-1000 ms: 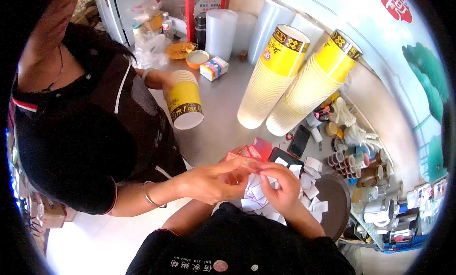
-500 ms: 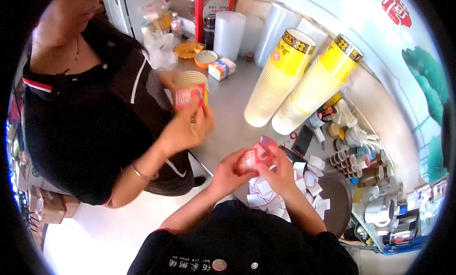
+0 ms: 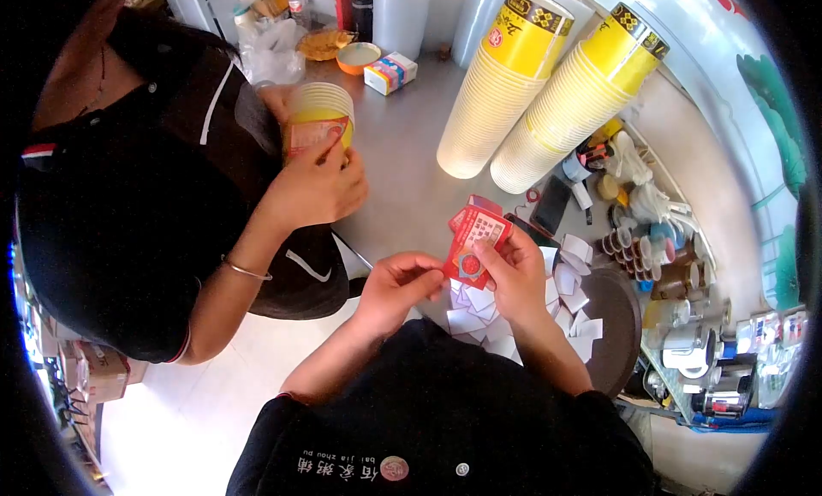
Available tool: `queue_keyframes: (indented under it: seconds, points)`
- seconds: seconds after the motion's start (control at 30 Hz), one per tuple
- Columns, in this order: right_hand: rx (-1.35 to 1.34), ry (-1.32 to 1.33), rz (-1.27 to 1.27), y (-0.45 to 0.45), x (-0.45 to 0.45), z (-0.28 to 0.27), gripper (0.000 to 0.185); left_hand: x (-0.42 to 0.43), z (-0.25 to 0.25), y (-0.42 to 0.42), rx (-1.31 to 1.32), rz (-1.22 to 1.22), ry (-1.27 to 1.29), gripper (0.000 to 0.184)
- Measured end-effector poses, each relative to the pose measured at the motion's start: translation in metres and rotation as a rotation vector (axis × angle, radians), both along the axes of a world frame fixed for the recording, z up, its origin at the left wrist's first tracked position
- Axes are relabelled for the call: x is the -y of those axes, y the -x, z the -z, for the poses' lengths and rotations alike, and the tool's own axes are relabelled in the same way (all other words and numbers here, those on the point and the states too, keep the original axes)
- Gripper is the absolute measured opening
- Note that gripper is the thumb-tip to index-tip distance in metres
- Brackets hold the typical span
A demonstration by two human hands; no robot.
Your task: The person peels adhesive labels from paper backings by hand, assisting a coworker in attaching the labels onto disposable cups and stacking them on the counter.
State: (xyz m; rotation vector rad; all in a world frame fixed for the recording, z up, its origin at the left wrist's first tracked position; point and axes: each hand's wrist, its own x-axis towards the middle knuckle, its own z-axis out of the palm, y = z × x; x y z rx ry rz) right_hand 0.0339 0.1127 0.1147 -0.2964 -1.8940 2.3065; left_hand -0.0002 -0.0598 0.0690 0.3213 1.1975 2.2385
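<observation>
A red printed card (image 3: 476, 247) is pinched between the thumb and fingers of my right hand (image 3: 519, 269). My left hand (image 3: 398, 289) is closed at the card's lower left edge, thumb against forefinger, touching or nearly touching its corner. Just behind the card lies another red packet or card (image 3: 469, 212). Folded white paper pieces (image 3: 473, 308) are heaped below and around my right hand. At the left, a co-worker's hand (image 3: 317, 183) holds a red card (image 3: 318, 135) against a short stack of yellow paper cups (image 3: 324, 99).
Two tall stacks of yellow cups (image 3: 490, 102) (image 3: 567, 110) lean at the back. A phone (image 3: 550, 206) lies right of the red cards. A dark round tray (image 3: 618, 325), jars and a kettle (image 3: 687, 350) stand right; a tissue box (image 3: 390, 73) and orange bowl (image 3: 358, 57) stand behind.
The co-worker's hand has left my hands and moved left with a red card to the cups. My hands now show the red card face up. The camera view has shifted slightly.
</observation>
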Motion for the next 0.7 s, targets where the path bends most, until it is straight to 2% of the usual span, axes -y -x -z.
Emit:
queue_keyframes:
  seconds: [0.07,0.13,0.27,0.7]
  points:
    - [-0.016,0.01,0.013,-0.001,0.002,0.0,0.02,0.0,0.0,-0.001,-0.011,-0.012,0.018,0.011]
    - [-0.034,0.008,0.019,-0.001,0.004,0.001,0.02,0.0,0.001,-0.002,0.014,-0.012,-0.086,0.011]
    - [-0.031,0.011,-0.016,-0.004,-0.002,0.005,0.021,-0.002,-0.001,-0.004,0.023,-0.021,-0.138,0.011]
    - [0.002,0.104,-0.021,-0.01,0.001,0.002,0.019,-0.005,-0.002,-0.012,0.07,-0.02,-0.15,0.009]
